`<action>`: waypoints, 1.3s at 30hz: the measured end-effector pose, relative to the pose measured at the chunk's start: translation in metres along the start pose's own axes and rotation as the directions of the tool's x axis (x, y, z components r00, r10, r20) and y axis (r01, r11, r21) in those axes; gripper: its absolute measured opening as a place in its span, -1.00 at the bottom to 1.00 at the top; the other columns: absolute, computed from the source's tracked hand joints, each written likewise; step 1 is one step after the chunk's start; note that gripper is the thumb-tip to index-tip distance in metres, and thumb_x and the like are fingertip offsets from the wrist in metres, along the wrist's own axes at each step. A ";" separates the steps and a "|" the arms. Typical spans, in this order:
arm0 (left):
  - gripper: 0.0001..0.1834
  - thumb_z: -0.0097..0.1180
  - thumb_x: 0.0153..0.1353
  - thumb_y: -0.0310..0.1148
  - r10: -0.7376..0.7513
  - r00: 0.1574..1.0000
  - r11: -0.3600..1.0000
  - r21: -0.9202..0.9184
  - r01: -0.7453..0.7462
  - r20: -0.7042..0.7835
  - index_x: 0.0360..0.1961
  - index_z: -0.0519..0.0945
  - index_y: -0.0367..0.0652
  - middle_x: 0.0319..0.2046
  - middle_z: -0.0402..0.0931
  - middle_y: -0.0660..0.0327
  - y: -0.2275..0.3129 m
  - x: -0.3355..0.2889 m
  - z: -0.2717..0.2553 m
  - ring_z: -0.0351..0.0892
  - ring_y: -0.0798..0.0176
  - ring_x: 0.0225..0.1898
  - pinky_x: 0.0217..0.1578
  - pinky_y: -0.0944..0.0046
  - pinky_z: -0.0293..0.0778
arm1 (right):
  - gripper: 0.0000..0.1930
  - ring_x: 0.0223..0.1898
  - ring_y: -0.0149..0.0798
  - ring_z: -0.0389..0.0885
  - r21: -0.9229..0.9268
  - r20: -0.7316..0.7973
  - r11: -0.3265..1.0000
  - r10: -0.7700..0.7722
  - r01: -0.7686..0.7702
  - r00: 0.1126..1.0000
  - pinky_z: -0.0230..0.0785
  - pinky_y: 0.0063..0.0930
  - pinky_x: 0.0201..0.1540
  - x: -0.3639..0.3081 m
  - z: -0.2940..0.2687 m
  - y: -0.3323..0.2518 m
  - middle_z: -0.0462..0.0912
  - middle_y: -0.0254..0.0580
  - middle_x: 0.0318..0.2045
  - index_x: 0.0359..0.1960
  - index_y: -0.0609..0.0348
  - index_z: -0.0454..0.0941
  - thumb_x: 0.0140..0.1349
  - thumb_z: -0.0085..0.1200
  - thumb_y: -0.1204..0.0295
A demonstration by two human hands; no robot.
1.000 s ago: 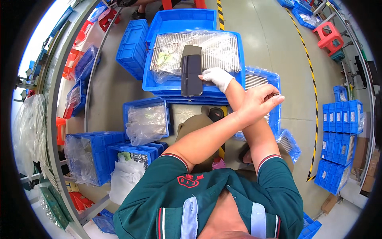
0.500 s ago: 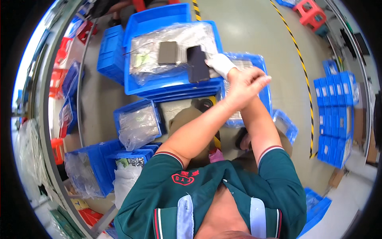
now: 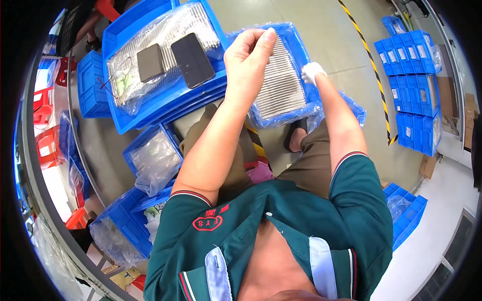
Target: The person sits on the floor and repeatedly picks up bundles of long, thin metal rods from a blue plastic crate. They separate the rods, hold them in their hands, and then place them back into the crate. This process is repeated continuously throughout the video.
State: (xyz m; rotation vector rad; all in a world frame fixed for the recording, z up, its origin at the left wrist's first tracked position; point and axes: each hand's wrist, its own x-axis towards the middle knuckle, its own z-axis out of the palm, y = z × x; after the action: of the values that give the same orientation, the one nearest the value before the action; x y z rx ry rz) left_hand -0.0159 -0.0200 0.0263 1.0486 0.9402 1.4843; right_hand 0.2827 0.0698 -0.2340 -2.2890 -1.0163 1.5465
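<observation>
My left hand (image 3: 248,62) is bare and hangs above the near-left part of a blue bin (image 3: 256,118) filled with rows of thin silver rods (image 3: 278,80). Its fingers are curled in and the thumb lies against the forefinger; whether anything is between them is hidden. My right hand (image 3: 313,73) wears a white covering and is just right of that bin, fingers a little apart and holding nothing visible. A black smartphone (image 3: 192,60) and a smaller dark flat block (image 3: 150,62) rest on plastic wrap over rods in the stacked blue bins (image 3: 165,108) to the left.
Blue bins with plastic bags (image 3: 156,155) stand to the lower left. Stacked blue boxes (image 3: 414,93) line the right side, beyond yellow-black floor tape (image 3: 374,65). A metal rack post (image 3: 65,231) runs along the left. Another person's leg shows at top left.
My hands, crossed close together before, have separated. The right has swung right, away from the phone; the left is raised over the rod bin. The whole view has shifted, moving the bins leftward.
</observation>
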 end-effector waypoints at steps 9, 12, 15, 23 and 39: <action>-0.74 0.09 0.24 -0.23 -0.084 0.995 0.996 0.005 0.084 0.049 -0.38 0.56 -0.24 -0.57 0.43 0.36 -0.006 -0.001 0.011 0.30 0.52 -0.52 -0.44 0.52 0.26 | -0.76 -0.28 -0.12 0.56 -0.174 -0.047 0.984 -0.038 0.029 0.998 0.41 -0.18 -0.23 0.063 0.032 0.077 0.61 -0.08 -0.29 -0.24 0.21 0.57 0.08 -0.02 0.41; -0.74 0.09 0.24 -0.23 -0.098 0.994 0.995 0.022 0.097 0.041 -0.38 0.56 -0.24 -0.57 0.44 0.36 -0.008 0.000 0.013 0.30 0.52 -0.52 -0.44 0.52 0.26 | -0.76 -0.28 -0.10 0.55 -0.307 0.021 0.941 -0.145 0.144 0.989 0.39 -0.19 -0.17 0.042 0.037 0.057 0.62 -0.06 -0.30 -0.28 0.26 0.59 0.06 -0.01 0.41; -0.74 0.09 0.24 -0.23 -0.102 0.994 0.994 0.032 0.100 0.045 -0.37 0.56 -0.25 -0.57 0.44 0.35 -0.011 0.001 0.015 0.30 0.51 -0.53 -0.44 0.52 0.26 | -0.74 -0.28 -0.12 0.55 -0.440 0.072 0.869 -0.217 0.226 0.973 0.36 -0.21 -0.16 0.019 0.036 0.043 0.62 -0.01 -0.33 -0.31 0.30 0.60 0.05 0.00 0.37; -0.72 0.08 0.24 -0.20 -0.132 0.990 0.991 0.019 0.131 0.054 -0.37 0.57 -0.24 -0.57 0.45 0.33 -0.013 0.001 0.017 0.32 0.49 -0.54 -0.45 0.49 0.26 | -0.56 0.04 0.00 0.47 -0.228 0.014 0.962 -0.149 0.148 0.989 0.26 -0.24 0.07 0.012 0.032 0.034 0.54 0.11 -0.04 -0.08 0.25 0.53 0.17 -0.13 0.18; -0.74 0.10 0.22 -0.24 -0.201 0.979 0.980 0.002 0.201 0.032 -0.40 0.56 -0.26 -0.59 0.42 0.34 -0.028 0.003 0.024 0.30 0.50 -0.57 -0.50 0.51 0.25 | -0.53 0.00 -0.10 0.50 -0.317 0.109 0.905 -0.261 0.283 0.959 0.32 -0.27 0.03 -0.069 -0.118 -0.022 0.55 -0.14 -0.02 0.03 0.11 0.46 0.18 -0.02 0.08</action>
State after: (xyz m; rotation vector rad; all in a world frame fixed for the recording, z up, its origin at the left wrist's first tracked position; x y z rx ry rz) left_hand 0.0153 -0.0119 0.0075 0.9442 0.9915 1.2973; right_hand 0.3619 0.0664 -0.1202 -2.1803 -1.6463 1.4299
